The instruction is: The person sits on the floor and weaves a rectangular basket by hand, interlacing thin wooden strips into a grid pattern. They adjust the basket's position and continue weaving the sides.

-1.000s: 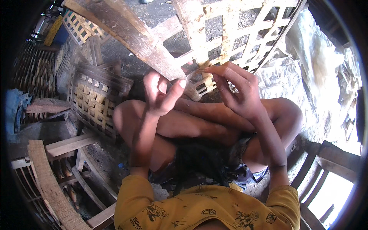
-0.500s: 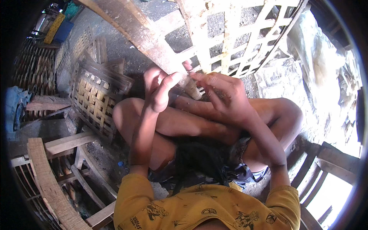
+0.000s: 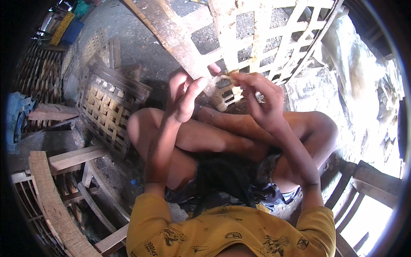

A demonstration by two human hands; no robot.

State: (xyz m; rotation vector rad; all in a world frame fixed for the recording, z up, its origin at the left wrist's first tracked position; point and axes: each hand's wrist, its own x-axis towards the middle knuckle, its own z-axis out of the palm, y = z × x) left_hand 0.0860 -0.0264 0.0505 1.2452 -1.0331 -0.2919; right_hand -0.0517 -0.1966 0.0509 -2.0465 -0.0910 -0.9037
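A lattice panel (image 3: 252, 40) of pale, flat bamboo strips stands in front of my crossed legs. Along its left side runs a wooden bar (image 3: 182, 40), slanting down toward my feet. My left hand (image 3: 183, 96) is closed around the lower part of this bar, the thumb on the near side and a fingertip showing past the far edge. To the right of the bar, my right hand (image 3: 264, 96) pinches a thin, pale strip (image 3: 227, 77) between thumb and forefinger. Blur and glare hide where that strip meets the panel.
Woven bamboo panels (image 3: 105, 98) lean in a pile at the left. Slatted wooden frames (image 3: 55, 192) stand at the lower left, and another wooden frame (image 3: 376, 184) is at the lower right. Crumpled clear plastic sheeting (image 3: 342, 81) lies along the right.
My right hand has moved a little right, away from the bar, and the thin strip now shows at its fingertips. The panel and my left hand have shifted slightly right.
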